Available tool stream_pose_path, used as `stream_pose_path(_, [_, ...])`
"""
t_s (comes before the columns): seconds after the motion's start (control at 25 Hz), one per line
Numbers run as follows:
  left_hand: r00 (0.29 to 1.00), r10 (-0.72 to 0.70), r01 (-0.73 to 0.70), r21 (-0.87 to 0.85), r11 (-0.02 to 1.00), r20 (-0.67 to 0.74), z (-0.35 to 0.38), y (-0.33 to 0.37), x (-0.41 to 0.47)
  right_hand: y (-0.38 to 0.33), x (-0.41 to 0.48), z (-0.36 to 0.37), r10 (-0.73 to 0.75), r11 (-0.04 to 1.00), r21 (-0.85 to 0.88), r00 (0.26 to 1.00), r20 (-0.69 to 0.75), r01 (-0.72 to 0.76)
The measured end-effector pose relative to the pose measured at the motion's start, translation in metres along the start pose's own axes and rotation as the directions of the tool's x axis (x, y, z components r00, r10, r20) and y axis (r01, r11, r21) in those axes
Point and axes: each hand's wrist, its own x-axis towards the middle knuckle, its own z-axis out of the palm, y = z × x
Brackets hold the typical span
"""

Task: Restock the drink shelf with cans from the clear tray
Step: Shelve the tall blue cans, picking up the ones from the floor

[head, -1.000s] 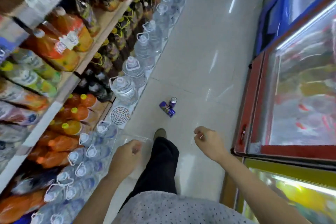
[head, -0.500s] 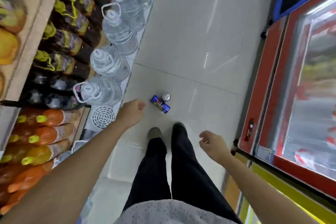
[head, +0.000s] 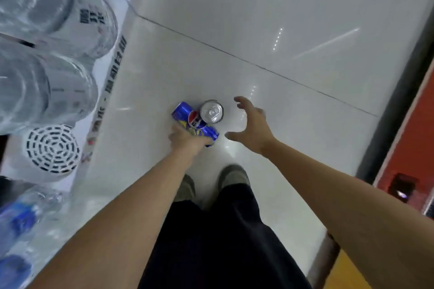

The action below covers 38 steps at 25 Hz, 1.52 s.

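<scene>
While the blue can (head: 195, 122) is lying on its side on the white tiled floor (head: 270, 37), its long axis is running from upper left to lower right, with one end pointing toward the water jugs (head: 44, 54) and the other toward the person's shoes (head: 232, 175). An upright can (head: 211, 111) is standing against it on the far side, silver top facing the camera. Closing over the near part of the blue can, the left hand (head: 186, 141) is touching it, though whether the fingers are fully gripping it is hard to tell. Just right of both cans, the right hand (head: 252, 129) is hovering with fingers spread wide, holding nothing. Glossy tiles are reflecting ceiling lights; large clear jugs are lining the left edge on a low white base with a round vent (head: 52, 149), and a red cabinet (head: 408, 148) is bordering the right.
</scene>
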Motion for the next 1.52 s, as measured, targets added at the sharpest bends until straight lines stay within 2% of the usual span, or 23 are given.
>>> stream_pose_path(0.08, [0.999, 0.033, -0.033, -0.024, 0.999, -0.006, 0.025, -0.009, 0.031, 0.018, 0.033, 0.019, -0.023, 0.999, 0.044, 1.000, 0.013, 0.023])
stream_pose_path(0.12, [0.999, 0.045, -0.048, -0.093, 0.995, -0.030, 0.032, -0.013, 0.044, 0.025, 0.045, 0.027, -0.042, 0.997, 0.066, 0.999, 0.026, 0.040])
stream_pose_path(0.24, [0.984, 0.069, -0.110, -0.253, 0.961, -0.166, 0.042, -0.021, 0.071, 0.029, 0.066, 0.045, -0.186, 0.978, 0.098, 0.982, 0.039, 0.182])
stream_pose_path(0.32, [0.982, 0.074, -0.126, -0.304, 0.944, -0.176, 0.047, -0.024, 0.082, 0.028, 0.072, 0.054, -0.243, 0.954, 0.179, 0.970, 0.000, 0.239])
stream_pose_path(0.48, [0.993, -0.027, -0.038, -0.536, 0.843, -0.114, 0.053, -0.025, 0.090, 0.025, 0.074, 0.061, -0.241, 0.920, 0.311, 0.970, -0.026, 0.237])
stream_pose_path(0.6, [0.999, 0.038, -0.040, -0.636, 0.771, -0.018, 0.043, -0.031, 0.082, 0.020, 0.065, 0.058, -0.167, 0.910, 0.385, 0.986, -0.007, 0.157])
stream_pose_path(0.68, [0.993, 0.095, -0.026, -0.646, 0.763, 0.073, 0.025, -0.035, 0.068, 0.012, 0.055, 0.050, -0.090, 0.899, 0.431, 0.996, 0.021, 0.072])
stream_pose_path(0.84, [0.956, 0.228, -0.053, -0.660, 0.750, 0.183, -0.029, -0.039, 0.003, -0.024, 0.009, 0.014, -0.059, 0.890, 0.456, 0.991, 0.124, -0.004])
stream_pose_path(1.0, [0.896, 0.426, -0.253, -0.645, 0.722, 0.125, -0.093, -0.026, -0.091, -0.097, -0.058, -0.033, -0.181, 0.894, 0.447, 0.946, 0.269, 0.044])
stream_pose_path(1.16, [0.840, 0.537, -0.380, -0.620, 0.686, 0.080, -0.160, 0.008, -0.195, -0.189, -0.133, -0.083, -0.322, 0.884, 0.444, 0.879, 0.351, 0.146])
stream_pose_path(1.28, [0.799, 0.601, -0.459, -0.645, 0.610, 0.000, -0.207, 0.027, -0.284, -0.255, -0.196, -0.116, -0.399, 0.856, 0.474, 0.845, 0.356, 0.204])
stream_pose_path(1.36, [0.768, 0.633, -0.513, -0.685, 0.518, -0.096, -0.232, 0.032, -0.340, -0.291, -0.238, -0.135, -0.444, 0.842, 0.487, 0.810, 0.383, 0.231])
stream_pose_path(1.52, [0.746, 0.589, -0.566, -0.762, 0.316, -0.310, -0.258, 0.018, -0.449, -0.347, -0.333, -0.155, -0.487, 0.845, 0.463, 0.743, 0.459, 0.268])
